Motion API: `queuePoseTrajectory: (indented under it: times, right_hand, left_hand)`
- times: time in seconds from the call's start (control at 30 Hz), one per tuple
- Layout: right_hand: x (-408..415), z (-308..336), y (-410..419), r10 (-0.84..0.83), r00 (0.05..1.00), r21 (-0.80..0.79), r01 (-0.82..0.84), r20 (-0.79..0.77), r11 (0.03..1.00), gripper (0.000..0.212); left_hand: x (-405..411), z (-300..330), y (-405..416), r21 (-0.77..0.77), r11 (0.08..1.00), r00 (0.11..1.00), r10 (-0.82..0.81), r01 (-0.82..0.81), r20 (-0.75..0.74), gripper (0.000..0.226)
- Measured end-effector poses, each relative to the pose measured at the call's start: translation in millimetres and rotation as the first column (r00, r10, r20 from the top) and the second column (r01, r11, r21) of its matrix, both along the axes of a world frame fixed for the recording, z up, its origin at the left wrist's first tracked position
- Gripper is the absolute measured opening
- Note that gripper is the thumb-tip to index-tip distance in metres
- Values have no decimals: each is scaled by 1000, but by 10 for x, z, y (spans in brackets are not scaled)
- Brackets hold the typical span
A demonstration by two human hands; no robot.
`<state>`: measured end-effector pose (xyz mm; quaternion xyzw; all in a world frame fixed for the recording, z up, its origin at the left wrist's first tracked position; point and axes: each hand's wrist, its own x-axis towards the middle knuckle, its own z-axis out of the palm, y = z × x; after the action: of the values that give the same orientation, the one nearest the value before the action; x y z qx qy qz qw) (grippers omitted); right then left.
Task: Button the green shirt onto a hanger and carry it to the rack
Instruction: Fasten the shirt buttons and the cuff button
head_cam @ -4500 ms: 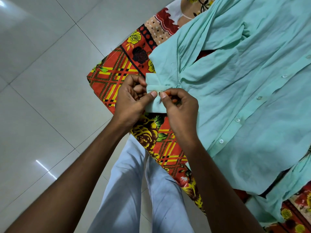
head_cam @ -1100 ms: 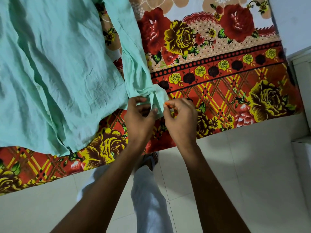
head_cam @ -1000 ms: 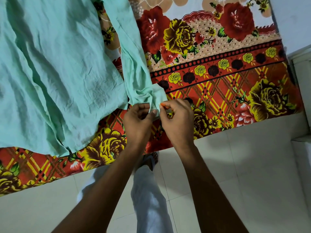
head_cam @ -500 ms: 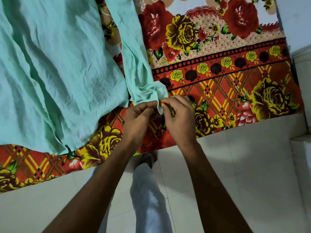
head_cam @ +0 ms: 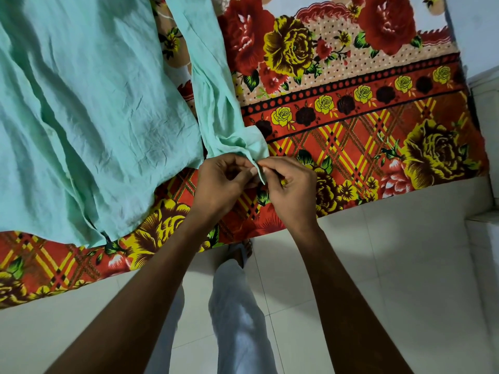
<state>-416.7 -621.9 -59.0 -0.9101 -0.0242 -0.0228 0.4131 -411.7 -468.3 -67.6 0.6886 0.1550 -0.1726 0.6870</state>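
Lay spread flat at far left: the body of the green shirt (head_cam: pixel 81 109), pale mint, creased, hem hanging close to the near edge of the bed. Rested on a floral bedsheet (head_cam: pixel 364 125) printed with red and yellow roses, a dotted band and a red-and-yellow lattice border. Ran down just right of the shirt body: 1 long sleeve (head_cam: pixel 213 98), narrow, gathered into folds near its end, with a strip of sheet showing between sleeve and body higher up. Ended in the cuff (head_cam: pixel 255 149), slightly lifted off the sheet at the bed's near edge.

Gripped the cuff from the left: the left hand (head_cam: pixel 221 182), fingers curled inward, thumb and fingertips pinched on the cuff's edge. Met it from the right: the right hand (head_cam: pixel 290 184), likewise curled, thumb and forefinger pinched on the same edge, with a thin flap of green cloth poking down between the 2 hands. Touched or nearly touched at the fingertips. Could not tell whether a button sat between the fingers; hidden by the hands.

Stood below, between the 2 forearms: a leg in light trousers (head_cam: pixel 237 306), with a foot partly visible by the bed edge. Spread beneath and to the right: a pale tiled floor (head_cam: pixel 391 265).
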Motion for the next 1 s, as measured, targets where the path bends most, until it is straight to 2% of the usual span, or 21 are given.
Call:
queuePoseTrajectory:
  times: [0.17,0.3,0.43,0.57,0.67,0.77,0.87,1.0]
  right_hand:
    - [-2,40,-35,75,993,102,-66,-86,993,25]
    - [-29,-4,-49,20,995,114,-9,-100,993,24]
    - [-26,-50,27,-92,993,112,101,-79,989,19]
    - [-14,-79,119,-172,982,51,177,-81,983,17]
    - [-8,-31,147,-209,953,78,231,-220,970,14]
    - [74,24,43,-157,889,118,228,-431,966,19]
    - [164,45,-61,-167,872,-12,182,-459,983,28]
    - [262,117,-38,-225,906,-199,161,-359,967,32]
  left_hand:
    - [27,-15,-14,28,999,1000,30,-30,2,6]
    - [58,-20,-3,61,998,999,-32,31,15,4]
    - [93,41,-8,-43,999,997,-12,9,-74,8]
    - [158,139,-18,-154,983,966,60,-101,-252,6]
    - [217,169,14,-144,989,948,-7,-41,-318,8]
    - [275,139,21,-21,997,950,-73,70,-302,23]
    - [316,125,-30,72,987,957,-121,145,-265,31]
    - [309,161,-38,45,993,955,-96,113,-281,27]
